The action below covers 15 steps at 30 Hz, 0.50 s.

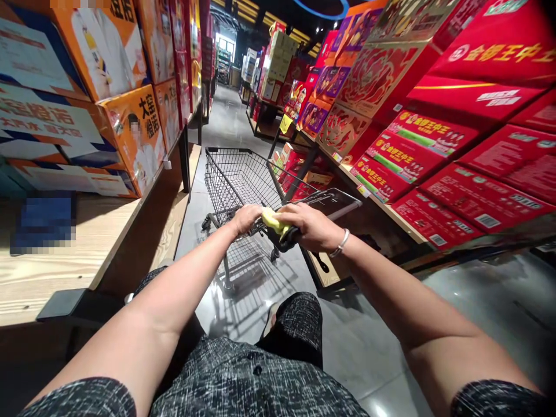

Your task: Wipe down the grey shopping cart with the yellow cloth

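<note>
A black wire shopping cart (237, 174) stands in the aisle straight ahead, its basket bare. My left hand (247, 218) is closed around the cart's handle bar. My right hand (309, 226) is closed on a yellow cloth (274, 222) pressed against the same handle, with a dark grip of the handle under it. A silver bracelet (340, 244) circles my right wrist.
A wooden shelf (65, 260) with orange boxes (130, 133) runs along the left. Slanted shelves of red gift boxes (456, 145) line the right. The grey glossy floor (226, 121) of the aisle stretches ahead towards more stacked goods.
</note>
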### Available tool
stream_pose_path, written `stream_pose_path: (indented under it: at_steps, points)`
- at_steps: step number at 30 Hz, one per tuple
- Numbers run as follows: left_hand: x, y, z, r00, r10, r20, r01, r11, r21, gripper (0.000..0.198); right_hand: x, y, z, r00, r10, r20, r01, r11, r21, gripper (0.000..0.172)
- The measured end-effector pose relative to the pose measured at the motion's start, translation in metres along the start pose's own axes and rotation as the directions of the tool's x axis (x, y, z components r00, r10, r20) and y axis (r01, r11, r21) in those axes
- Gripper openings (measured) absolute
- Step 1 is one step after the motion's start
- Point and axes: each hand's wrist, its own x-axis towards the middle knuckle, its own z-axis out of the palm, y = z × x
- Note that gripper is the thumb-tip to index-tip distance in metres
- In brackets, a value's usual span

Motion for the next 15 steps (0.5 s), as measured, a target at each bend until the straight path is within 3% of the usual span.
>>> stream_pose_path:
  at_steps: [2,4,7,11,13,15]
  points:
    - [-0.001,0.002,-0.003,1.0,-0.008,0.016,0.01,0.995,-0.096,0.048,-0.016,-0.003,0.001,0.995,-0.094,-0.012,0.092,0.986,-0.141,0.047]
    - [-0.003,0.004,-0.006,0.999,-0.032,0.026,0.036,0.984,-0.175,0.046,-0.034,0.005,0.003,0.99,-0.138,-0.038,0.13,0.976,-0.174,0.047]
    - [-0.004,0.007,-0.008,0.996,-0.088,0.032,0.093,0.963,-0.252,0.048,-0.062,0.037,0.006,0.985,-0.118,-0.123,0.083,0.963,-0.258,0.046]
    - [-0.004,0.022,-0.007,0.948,-0.3,-0.106,0.276,0.941,-0.194,0.068,-0.092,0.093,0.009,0.956,0.113,-0.272,-0.208,0.912,-0.354,0.048]
    - [-0.008,0.039,-0.007,0.912,-0.332,-0.24,0.319,0.943,-0.093,0.073,-0.098,0.117,0.01,0.893,0.29,-0.345,-0.409,0.843,-0.348,0.047]
    - [-0.015,0.064,-0.005,0.912,-0.234,-0.338,0.254,0.967,0.016,0.07,-0.097,0.129,0.012,0.789,0.458,-0.41,-0.59,0.75,-0.299,0.045]
